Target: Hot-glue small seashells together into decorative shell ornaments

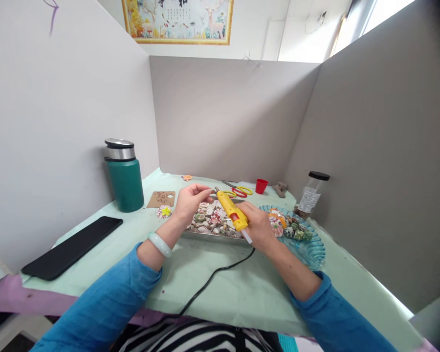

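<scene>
Above the shallow metal tray of shells (211, 235), the right hand (259, 229) has its grip closed round the yellow plastic glue gun (231, 210). The left hand (189, 201) pinches its grip shut just at the nozzle, so hot glue could burn those fingertips (207, 190).

partitioned craft booth (234, 112), shell tray (212, 220)

The right hand (258, 226) grips a yellow glue gun (231, 210), its nozzle pointing up and left toward the left hand (190, 200), whose fingertips pinch together just beside the nozzle tip. Both hands hover over a metal tray of shells (212, 221) on the worktop (234, 288). A black cord (212, 278) trails from the gun toward the person. A blue glass dish (311, 247) lies right of the tray; a green flask (123, 175) stands at the left.
</scene>
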Available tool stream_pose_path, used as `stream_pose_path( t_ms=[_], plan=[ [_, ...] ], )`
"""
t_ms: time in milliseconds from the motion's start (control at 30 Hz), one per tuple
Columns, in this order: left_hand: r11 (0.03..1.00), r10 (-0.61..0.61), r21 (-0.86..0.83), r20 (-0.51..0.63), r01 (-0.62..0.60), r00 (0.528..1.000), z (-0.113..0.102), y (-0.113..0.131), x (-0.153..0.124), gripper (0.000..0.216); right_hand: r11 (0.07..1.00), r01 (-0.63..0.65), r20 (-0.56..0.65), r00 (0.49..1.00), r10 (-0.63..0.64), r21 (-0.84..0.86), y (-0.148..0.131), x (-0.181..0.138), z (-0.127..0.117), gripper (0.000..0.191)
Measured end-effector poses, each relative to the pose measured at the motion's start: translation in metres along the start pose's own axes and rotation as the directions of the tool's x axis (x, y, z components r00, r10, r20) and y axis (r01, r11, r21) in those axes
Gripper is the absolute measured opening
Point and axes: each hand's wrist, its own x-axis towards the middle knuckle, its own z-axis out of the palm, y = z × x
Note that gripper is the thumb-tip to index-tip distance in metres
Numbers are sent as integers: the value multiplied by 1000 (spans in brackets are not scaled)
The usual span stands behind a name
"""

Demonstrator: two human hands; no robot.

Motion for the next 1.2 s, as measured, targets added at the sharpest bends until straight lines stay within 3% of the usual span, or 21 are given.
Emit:
stream_pose_path(
  t_ms=[500,833,1200],
  plan=[
    [1000,-10,5,-6,10,1000,0,-1,1,29,1000,-15,-18,1000,15,-14,1,1,0,29],
    [1000,-25,-14,6,25,1000,-1,-6,3,28,999,23,32,999,-22,-37,-4,1,0,26],
    [1000,-19,11,3,19,1000,-2,-5,3,28,999,-33,-3,999,33,-19,1,1,-2,31]
  ],
)
